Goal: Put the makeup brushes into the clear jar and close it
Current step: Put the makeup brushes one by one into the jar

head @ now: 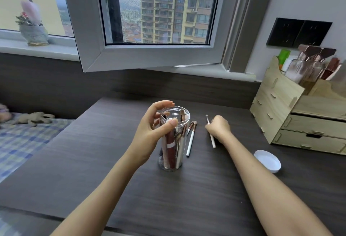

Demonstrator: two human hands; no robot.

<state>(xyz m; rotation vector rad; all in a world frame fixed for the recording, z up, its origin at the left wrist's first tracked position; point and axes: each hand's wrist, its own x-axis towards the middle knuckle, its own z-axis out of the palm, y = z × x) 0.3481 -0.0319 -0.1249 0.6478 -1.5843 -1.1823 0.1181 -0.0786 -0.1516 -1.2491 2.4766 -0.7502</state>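
The clear jar (175, 158) stands upright and open in the middle of the dark desk, with several makeup brushes inside it. My left hand (149, 133) grips the jar near its rim. Just right of the jar lie two white-handled brushes (191, 142) on the desk. My right hand (219, 126) is closed on a thin white brush (212, 140) with a small tip, held low over the desk to the right of the jar. The jar's white lid (267, 161) lies upside down on the desk at the right.
A wooden drawer organiser (299, 116) with bottles stands at the back right. An open window sash (149, 52) hangs over the back of the desk (131, 189). A bed with a checked cover (22, 142) lies to the left.
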